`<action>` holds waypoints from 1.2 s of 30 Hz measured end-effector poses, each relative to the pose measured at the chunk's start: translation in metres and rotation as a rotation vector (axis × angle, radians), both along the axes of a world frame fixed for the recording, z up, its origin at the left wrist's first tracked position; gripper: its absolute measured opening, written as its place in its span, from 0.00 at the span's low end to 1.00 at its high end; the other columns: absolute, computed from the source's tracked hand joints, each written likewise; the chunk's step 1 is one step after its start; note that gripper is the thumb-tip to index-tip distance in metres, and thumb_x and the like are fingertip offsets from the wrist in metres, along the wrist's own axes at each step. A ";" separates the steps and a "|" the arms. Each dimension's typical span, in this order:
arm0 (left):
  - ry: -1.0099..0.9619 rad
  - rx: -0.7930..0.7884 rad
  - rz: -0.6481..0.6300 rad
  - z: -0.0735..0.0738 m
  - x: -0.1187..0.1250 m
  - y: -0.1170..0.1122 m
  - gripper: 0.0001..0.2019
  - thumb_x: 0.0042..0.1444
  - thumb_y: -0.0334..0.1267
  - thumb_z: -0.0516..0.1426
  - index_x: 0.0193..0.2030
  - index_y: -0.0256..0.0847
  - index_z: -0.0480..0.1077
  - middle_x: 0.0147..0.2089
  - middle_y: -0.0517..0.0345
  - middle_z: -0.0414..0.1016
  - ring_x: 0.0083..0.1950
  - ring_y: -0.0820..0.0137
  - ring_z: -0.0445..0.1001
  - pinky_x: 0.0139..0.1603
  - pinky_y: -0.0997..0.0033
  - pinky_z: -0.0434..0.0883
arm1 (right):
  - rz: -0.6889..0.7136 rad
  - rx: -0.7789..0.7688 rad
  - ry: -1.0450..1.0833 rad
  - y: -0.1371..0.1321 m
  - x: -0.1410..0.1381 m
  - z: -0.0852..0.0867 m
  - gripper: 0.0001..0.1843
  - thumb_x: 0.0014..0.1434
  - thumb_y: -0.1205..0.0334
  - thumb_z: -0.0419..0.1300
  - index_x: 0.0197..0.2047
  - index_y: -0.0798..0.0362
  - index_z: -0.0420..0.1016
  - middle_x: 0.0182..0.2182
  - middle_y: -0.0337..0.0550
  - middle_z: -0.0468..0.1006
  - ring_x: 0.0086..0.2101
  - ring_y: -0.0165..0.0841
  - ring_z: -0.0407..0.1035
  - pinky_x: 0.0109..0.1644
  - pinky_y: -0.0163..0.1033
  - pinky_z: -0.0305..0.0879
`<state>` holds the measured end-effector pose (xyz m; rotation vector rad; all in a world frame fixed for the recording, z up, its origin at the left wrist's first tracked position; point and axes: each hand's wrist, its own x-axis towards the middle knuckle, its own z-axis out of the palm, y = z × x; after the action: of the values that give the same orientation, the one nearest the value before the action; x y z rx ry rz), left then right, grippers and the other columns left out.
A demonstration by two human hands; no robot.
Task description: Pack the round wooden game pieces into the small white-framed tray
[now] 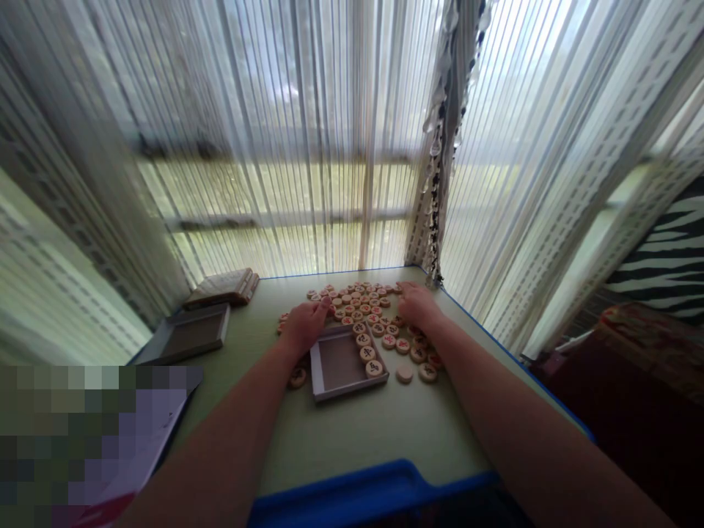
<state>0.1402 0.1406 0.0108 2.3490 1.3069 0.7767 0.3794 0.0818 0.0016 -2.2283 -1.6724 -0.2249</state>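
My left hand (304, 325) is closed beyond the box's left rear corner, fingertips at a red-marked xiangqi piece (331, 311). To the far right, my right hand (419, 304) reaches over the heap, its fingers at another xiangqi piece (397, 290); the underside of its grip is hidden. Between the hands lie many round wooden pieces with red or black characters, such as a black-marked piece (378, 329). An open shallow box (336, 363) stands in front, with a row of black-marked pieces (367, 355) along its right wall. One plain-faced piece (404, 374) rests right of it.
A second shallow tray (192, 334), maybe the lid, sits at the left, with stacked books (223, 286) behind it. The light green table (352, 440) has a blue edge. A sheer curtain (308, 183) hangs behind, with a beaded strand (435, 183).
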 end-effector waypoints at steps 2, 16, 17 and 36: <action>0.012 0.030 0.020 0.001 0.000 -0.002 0.27 0.57 0.51 0.38 0.33 0.41 0.75 0.34 0.53 0.77 0.38 0.66 0.73 0.37 0.72 0.64 | 0.058 -0.043 -0.030 0.002 0.002 -0.002 0.22 0.55 0.63 0.47 0.52 0.58 0.66 0.54 0.51 0.64 0.52 0.38 0.58 0.55 0.40 0.50; 0.228 0.306 0.024 0.013 0.000 -0.021 0.29 0.59 0.51 0.36 0.28 0.38 0.72 0.30 0.49 0.75 0.34 0.67 0.72 0.33 0.73 0.62 | 0.122 -0.052 0.042 -0.009 -0.021 0.014 0.12 0.51 0.60 0.55 0.34 0.54 0.76 0.34 0.47 0.76 0.36 0.33 0.68 0.41 0.33 0.59; 0.233 0.312 0.008 0.014 0.000 -0.023 0.29 0.59 0.51 0.36 0.28 0.38 0.72 0.30 0.50 0.75 0.34 0.68 0.72 0.33 0.73 0.62 | 0.123 -0.061 0.046 -0.010 -0.023 0.016 0.12 0.50 0.61 0.55 0.34 0.54 0.77 0.34 0.47 0.77 0.36 0.33 0.68 0.41 0.33 0.59; 0.207 0.268 -0.113 0.007 -0.003 -0.029 0.12 0.45 0.38 0.52 0.36 0.43 0.74 0.39 0.56 0.74 0.46 0.66 0.66 0.48 0.70 0.62 | 0.417 0.249 0.269 -0.019 -0.054 0.025 0.13 0.47 0.61 0.59 0.37 0.56 0.74 0.34 0.44 0.76 0.33 0.29 0.68 0.39 0.33 0.61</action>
<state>0.1376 0.1120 0.0174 2.7532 1.1978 0.7289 0.3253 0.0628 0.0261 -1.6093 -1.7962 -0.0239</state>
